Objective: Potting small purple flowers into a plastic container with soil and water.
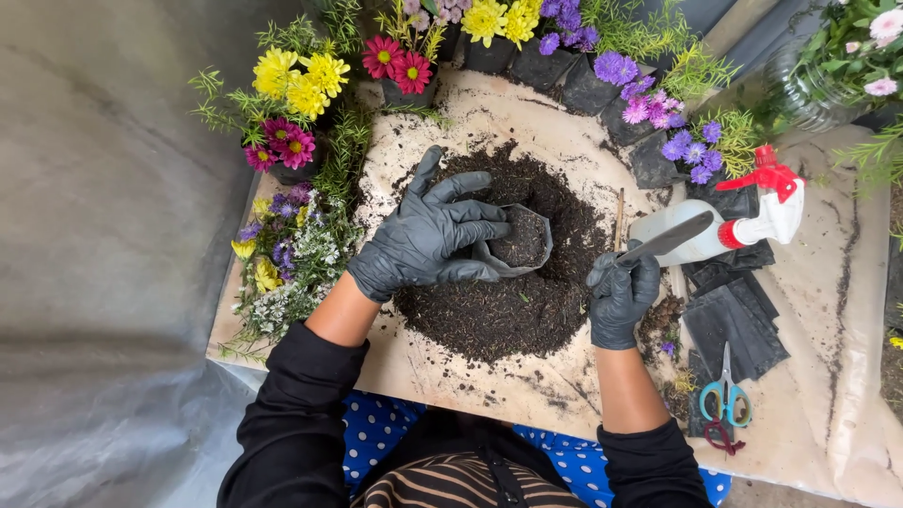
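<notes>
Nearest us, our black sleeves reach over a soil-smeared beige sheet (828,395) spread on a grey tarpaulin floor (103,235). Our black-gloved right hand (621,296) is closed around a flat grey trowel blade (670,239). Our gloved left hand (428,235) curls against a small black plastic planting bag (523,241), half full, sitting in the dark soil mound (508,310). Teal-handled scissors (724,400) lie right. Beyond, a white spray bottle with red trigger (752,221) and bagged flowers (301,85) ring the sheet.

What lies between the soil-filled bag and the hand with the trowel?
In the head view, only loose dark soil lies between the small black bag and the right hand. A thin wooden stick stands just beyond.
</notes>
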